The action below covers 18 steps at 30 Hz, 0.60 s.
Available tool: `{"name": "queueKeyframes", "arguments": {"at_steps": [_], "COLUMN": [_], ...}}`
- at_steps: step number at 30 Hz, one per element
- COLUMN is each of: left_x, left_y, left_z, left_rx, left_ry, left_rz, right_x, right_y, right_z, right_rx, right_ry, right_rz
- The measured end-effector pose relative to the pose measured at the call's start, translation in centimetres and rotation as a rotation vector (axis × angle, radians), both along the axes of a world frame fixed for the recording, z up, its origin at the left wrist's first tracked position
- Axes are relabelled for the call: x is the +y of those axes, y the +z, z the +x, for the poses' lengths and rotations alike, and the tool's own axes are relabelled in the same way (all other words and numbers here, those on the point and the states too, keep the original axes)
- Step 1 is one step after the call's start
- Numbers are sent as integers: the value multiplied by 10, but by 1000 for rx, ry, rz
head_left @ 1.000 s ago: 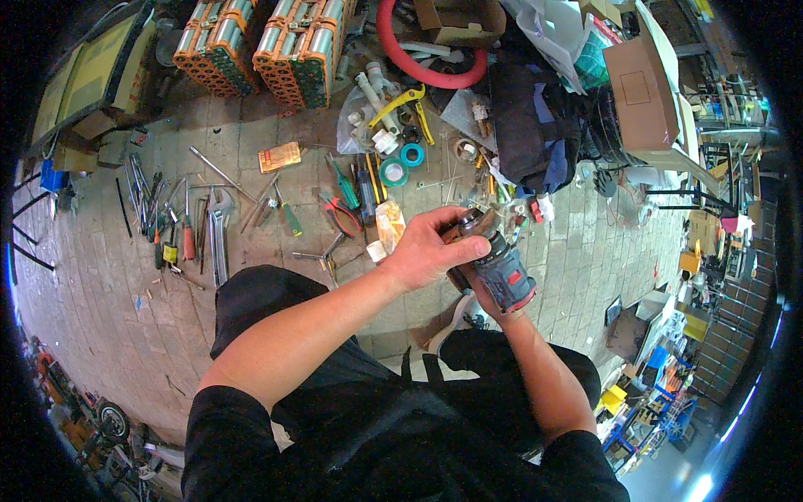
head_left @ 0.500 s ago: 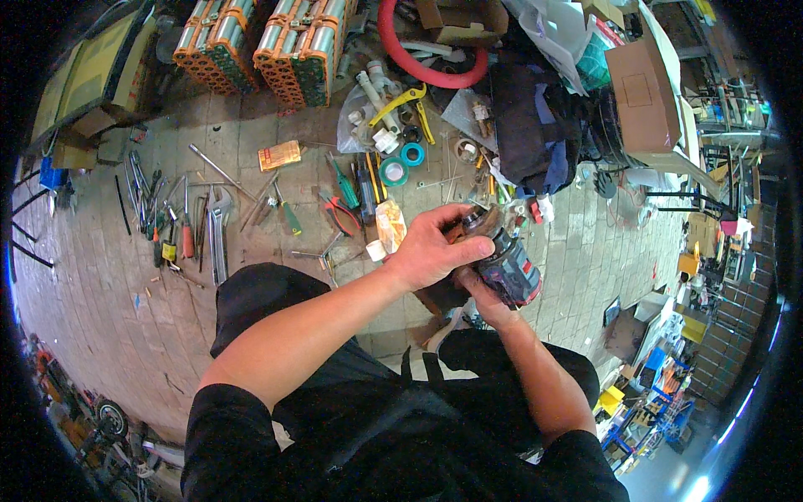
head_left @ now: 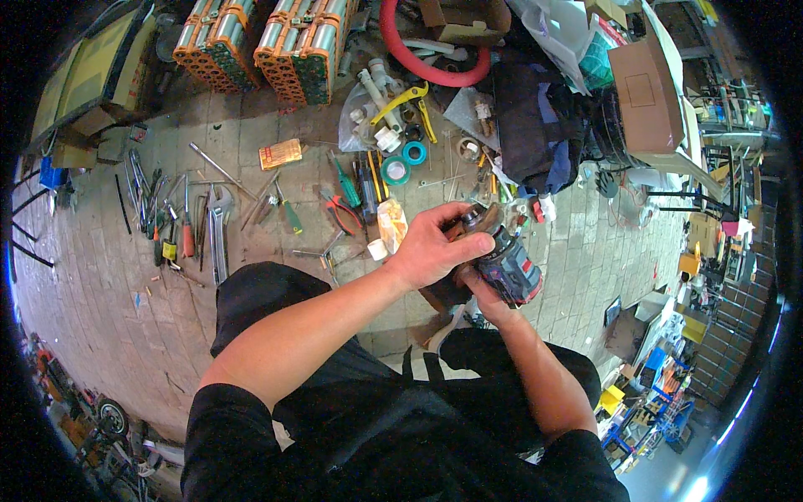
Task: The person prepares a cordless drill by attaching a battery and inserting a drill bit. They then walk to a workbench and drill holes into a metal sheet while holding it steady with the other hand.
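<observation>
A paved floor [head_left: 100, 318] is strewn with tools, battery packs [head_left: 268, 42] at the far left. Near the middle, above the lap, the left hand [head_left: 435, 247] closes over the front end of a drill [head_left: 506, 263], seemingly to turn or steady it, while the right hand [head_left: 485, 301] grips its body from beneath as support. Pliers [head_left: 339, 209] lie just left

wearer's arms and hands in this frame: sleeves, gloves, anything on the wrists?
Both forearms are bare; short black sleeves end near the upper arms. The left hand and right hand wear no gloves. No watch, band or ring shows, though the right hand is partly hidden. Black trousers below.
</observation>
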<state>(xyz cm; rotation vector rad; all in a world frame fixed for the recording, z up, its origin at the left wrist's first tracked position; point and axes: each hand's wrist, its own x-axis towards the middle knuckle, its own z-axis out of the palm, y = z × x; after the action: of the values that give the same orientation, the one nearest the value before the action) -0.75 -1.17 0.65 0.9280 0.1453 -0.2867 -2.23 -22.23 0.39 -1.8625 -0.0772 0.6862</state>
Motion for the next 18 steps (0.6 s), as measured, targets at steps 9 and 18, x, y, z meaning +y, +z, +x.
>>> {"name": "queueKeyframes", "arguments": {"at_steps": [9,18], "left_x": [1,1], "left_y": [-2,-5], "left_z": [-1,-4], "left_rx": [-2,-18], "left_ry": [0,20], "left_rz": [44,90], "right_x": [11,3], "right_y": [10,3], "right_z": [1,-1], "right_rx": [-46,-70], "right_ry": [-7,20], "right_rz": [-60,-73]}}
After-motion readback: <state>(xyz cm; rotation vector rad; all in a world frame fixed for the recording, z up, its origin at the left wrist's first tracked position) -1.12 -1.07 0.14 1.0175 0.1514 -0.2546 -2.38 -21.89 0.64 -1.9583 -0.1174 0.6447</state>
